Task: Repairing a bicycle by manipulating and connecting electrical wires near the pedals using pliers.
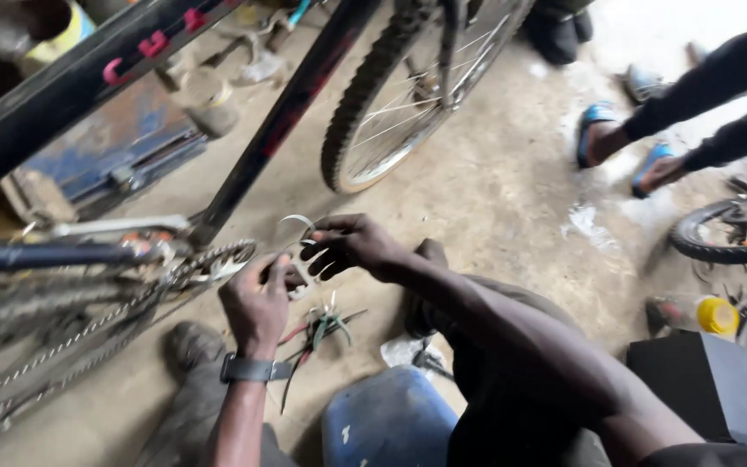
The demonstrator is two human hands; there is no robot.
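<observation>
My left hand point(257, 303), with a dark watch on its wrist, and my right hand point(352, 246) meet just right of the bicycle's chainring point(213, 264). Between them they hold a small pale metal part point(297, 232) with a curved loop; its exact kind is hard to tell. The black bicycle frame point(270, 130) slants up across the view, and the chain point(54, 346) runs off to the lower left. The front wheel point(408, 95) stands behind my hands.
Small tools point(317, 333) lie on the concrete floor under my hands. A blue plastic container point(386, 419) sits by my knees. Another person's sandalled feet point(624, 147) stand at the upper right. A second wheel point(732, 229) and a yellow-capped bottle point(718, 316) are at the right.
</observation>
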